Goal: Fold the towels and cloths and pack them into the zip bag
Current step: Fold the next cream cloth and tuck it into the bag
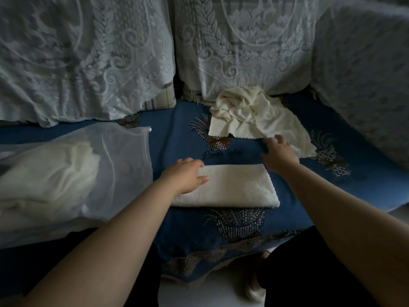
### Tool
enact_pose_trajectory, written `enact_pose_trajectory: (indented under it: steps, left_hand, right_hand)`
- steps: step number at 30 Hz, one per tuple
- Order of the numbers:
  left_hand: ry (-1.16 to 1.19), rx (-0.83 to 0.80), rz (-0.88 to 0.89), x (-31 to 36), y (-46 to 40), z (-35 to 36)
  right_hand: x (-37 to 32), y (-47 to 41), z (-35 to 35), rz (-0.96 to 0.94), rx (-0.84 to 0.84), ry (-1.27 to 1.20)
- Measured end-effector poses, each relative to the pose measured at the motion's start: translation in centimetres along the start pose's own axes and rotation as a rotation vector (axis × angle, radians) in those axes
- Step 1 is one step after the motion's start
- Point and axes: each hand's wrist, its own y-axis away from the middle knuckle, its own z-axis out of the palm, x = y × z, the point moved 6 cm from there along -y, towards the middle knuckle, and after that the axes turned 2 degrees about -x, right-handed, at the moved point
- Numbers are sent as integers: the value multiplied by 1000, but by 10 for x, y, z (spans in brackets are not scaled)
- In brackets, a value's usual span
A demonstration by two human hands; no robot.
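A folded white towel (234, 187) lies flat on the blue sofa seat (177, 134) in front of me. My left hand (184, 175) rests on its left end, fingers relaxed. A crumpled cream cloth (247, 114) lies further back against the cushions. My right hand (279, 151) reaches out with spread fingers at that cloth's near edge and holds nothing. On the left lies a sheer white zip bag (124, 165) with folded cream cloths (48, 173) showing through it.
Lace-covered back cushions (88, 58) line the rear of the seat, and a covered armrest (363, 80) rises on the right. The seat's front edge with a lace trim (221, 253) runs near my dark-clothed knees.
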Motion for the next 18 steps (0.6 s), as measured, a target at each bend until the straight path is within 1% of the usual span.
enact_pose_trajectory:
  steps: [2, 4, 5, 7, 9, 11, 12, 14, 15, 16, 17, 18]
  left_hand:
    - [-10, -13, -2, -1, -3, 1]
    - [-31, -42, 27, 4, -3, 4]
    - [-45, -74, 60, 11, -2, 9]
    - [-48, -172, 118, 25, 3, 27]
    - [-81, -278, 116, 31, 10, 50]
    - [-129, -300, 68, 32, 12, 65]
    - [-124, -272, 26, 31, 12, 68]
    - [-69, -156, -84, 28, 10, 63]
    - [-31, -86, -136, 26, 12, 54]
    - [29, -17, -170, 24, 14, 44]
    - [123, 47, -187, 23, 19, 31]
    - [261, 93, -196, 22, 24, 19]
  right_hand:
    - [5, -8, -5, 12, 89, -14]
    - [-6, -12, -3, -50, 108, -31]
    - [-20, -12, -1, -105, 79, -67]
    - [-56, -3, 7, -243, -51, -106]
    - [-87, 14, 18, -387, -164, -66]
    - [-101, 33, 21, -446, -196, 1]
    - [-101, 40, 21, -438, -196, 28]
    - [-96, 50, 21, -349, -231, 108]
    - [-94, 54, 20, -291, -276, 155]
    - [-94, 59, 20, -231, -346, 151]
    - [-97, 66, 21, -167, -438, 54]
    - [-102, 77, 24, -94, -545, -139]
